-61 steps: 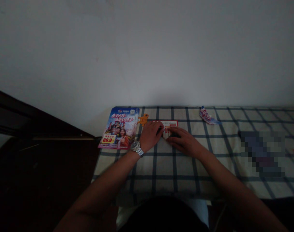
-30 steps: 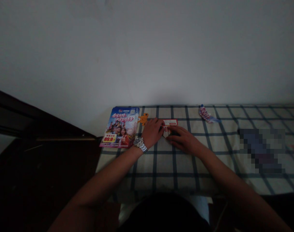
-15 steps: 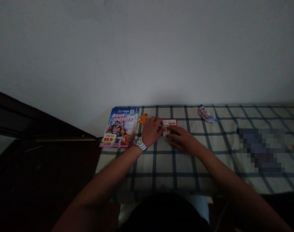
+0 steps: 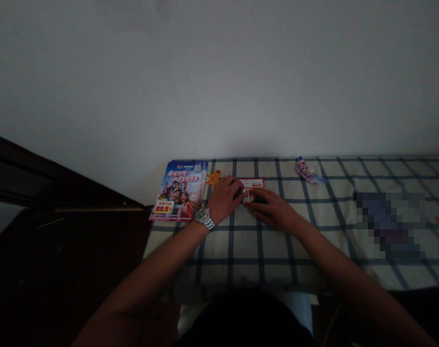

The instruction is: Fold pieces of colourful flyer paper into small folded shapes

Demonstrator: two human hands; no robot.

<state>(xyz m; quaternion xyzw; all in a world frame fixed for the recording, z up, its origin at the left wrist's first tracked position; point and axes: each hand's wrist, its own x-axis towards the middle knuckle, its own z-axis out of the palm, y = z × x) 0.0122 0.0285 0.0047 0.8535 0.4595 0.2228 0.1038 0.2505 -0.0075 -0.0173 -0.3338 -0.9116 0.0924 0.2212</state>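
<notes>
My left hand (image 4: 224, 198), a silver watch on its wrist, is closed with fingertips on the left side of a small red-and-white piece, likely paper (image 4: 247, 194). From the right, my right hand (image 4: 272, 208) has its fingers closed on the same piece. Its shape is partly hidden by the fingers. Just behind the hands a flat white card with a red border (image 4: 254, 183) lies on the checked cloth. An orange bear-shaped cutout (image 4: 214, 178) lies beside my left hand, partly covered by it.
A stack of colourful leaflets (image 4: 179, 190) lies left on the checked tablecloth (image 4: 244, 246). A crumpled printed paper (image 4: 306, 171) is at the back right. A blurred-out dark object (image 4: 389, 226) lies farther right. The wall (image 4: 219, 86) stands behind the table.
My left hand has shifted slightly left and down. The fingers of both hands have moved a little on the small piece, whose lower corner no longer sticks out below.
</notes>
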